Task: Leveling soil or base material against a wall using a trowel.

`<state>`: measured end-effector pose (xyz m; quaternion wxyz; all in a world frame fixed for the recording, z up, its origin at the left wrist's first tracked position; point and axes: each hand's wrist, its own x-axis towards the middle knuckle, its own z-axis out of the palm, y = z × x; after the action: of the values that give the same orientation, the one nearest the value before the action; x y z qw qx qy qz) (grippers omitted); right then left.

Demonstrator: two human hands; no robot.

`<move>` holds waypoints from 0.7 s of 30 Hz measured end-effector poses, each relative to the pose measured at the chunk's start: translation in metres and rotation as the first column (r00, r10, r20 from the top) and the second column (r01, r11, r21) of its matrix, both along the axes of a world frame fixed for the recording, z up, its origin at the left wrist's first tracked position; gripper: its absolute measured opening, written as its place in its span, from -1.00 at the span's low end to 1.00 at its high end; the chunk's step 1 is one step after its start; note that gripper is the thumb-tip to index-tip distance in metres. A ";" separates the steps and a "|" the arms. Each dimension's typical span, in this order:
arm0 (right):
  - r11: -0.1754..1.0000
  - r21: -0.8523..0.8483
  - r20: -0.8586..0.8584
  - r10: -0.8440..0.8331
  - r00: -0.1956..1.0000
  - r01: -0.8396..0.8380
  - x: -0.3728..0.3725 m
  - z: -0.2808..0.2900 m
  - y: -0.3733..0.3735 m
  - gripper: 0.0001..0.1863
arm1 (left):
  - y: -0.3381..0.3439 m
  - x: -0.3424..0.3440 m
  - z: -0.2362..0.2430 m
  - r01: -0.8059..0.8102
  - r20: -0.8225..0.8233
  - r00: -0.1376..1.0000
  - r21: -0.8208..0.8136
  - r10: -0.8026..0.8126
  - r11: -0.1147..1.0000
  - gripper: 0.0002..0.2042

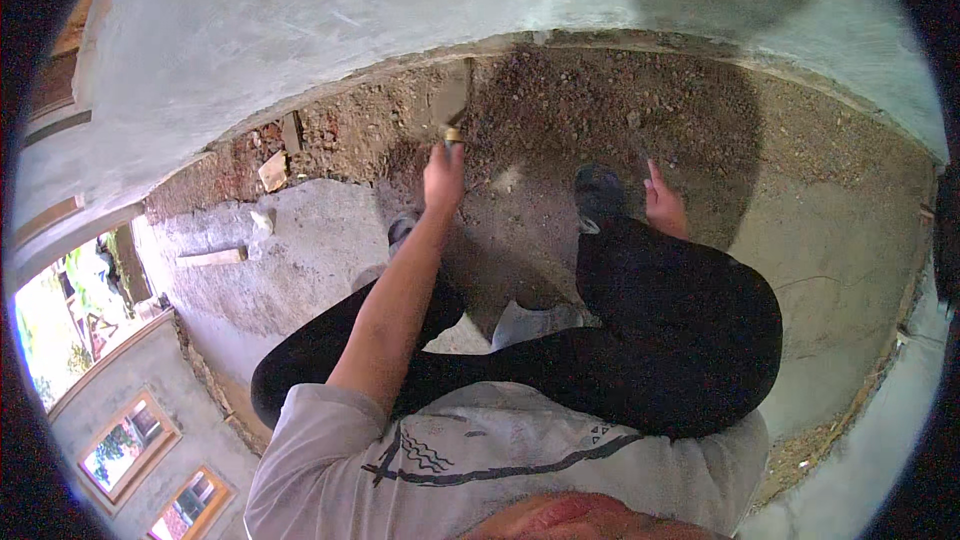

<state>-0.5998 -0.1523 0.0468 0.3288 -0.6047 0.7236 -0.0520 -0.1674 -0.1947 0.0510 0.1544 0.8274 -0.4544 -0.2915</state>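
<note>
My left hand (444, 180) is closed round the handle of a trowel (453, 100). The trowel's flat blade points away from me, over the loose soil (560, 90) at the foot of the wall. My right hand (664, 202) is beside my right shoe (600, 190), partly hidden by my knee. Its index finger stretches forward while the other fingers look curled. A faint thin grey shape lies just ahead of that finger; what it is I cannot make out.
A grey plastered wall (400, 0) runs along the far side of the soil strip. To the left lie a pale broken chunk (272, 172), a dark upright piece (292, 132) and a short stick-like piece (212, 257) on the concrete floor (310, 230). Window frames (130, 445) are at lower left.
</note>
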 end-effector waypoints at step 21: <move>1.000 -0.022 0.009 -0.019 1.000 0.019 -0.009 -0.011 0.006 -0.50 | -0.020 0.096 -0.028 -0.051 0.115 0.992 0.054 0.045 0.997 -0.47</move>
<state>-0.6089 -0.1466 0.0362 0.3246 -0.6012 0.7272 -0.0657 -0.0718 -0.2151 0.0232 0.1114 0.8576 -0.4339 -0.2529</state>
